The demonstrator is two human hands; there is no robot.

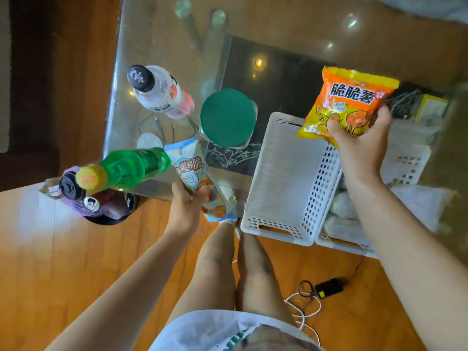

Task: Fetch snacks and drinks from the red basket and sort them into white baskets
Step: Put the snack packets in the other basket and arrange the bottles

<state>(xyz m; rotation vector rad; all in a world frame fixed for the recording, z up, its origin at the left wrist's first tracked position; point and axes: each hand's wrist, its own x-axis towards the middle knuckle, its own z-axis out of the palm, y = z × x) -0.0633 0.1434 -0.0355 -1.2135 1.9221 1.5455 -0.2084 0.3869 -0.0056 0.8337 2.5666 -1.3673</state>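
My right hand (pixel 359 145) grips an orange and yellow snack bag (pixel 347 102), held above the far end of the near white basket (pixel 291 231). My left hand (pixel 186 206) grips a light blue snack pouch (pixel 195 173) at the glass table's front edge, left of that basket. A second white basket (pixel 410 163) stands to the right, partly hidden by my right arm, with pale packets showing in it. The near white basket looks bare inside. No red basket is visible.
On the glass table (pixel 162 39) stand a clear bottle with a black cap (pixel 159 92), a green bottle with a yellow cap (pixel 126 168) and a jar with a green lid (pixel 228 117). A dark bin with cans (pixel 101 203) sits at the left. A cable and black device (pixel 326 290) lie on the wooden floor.
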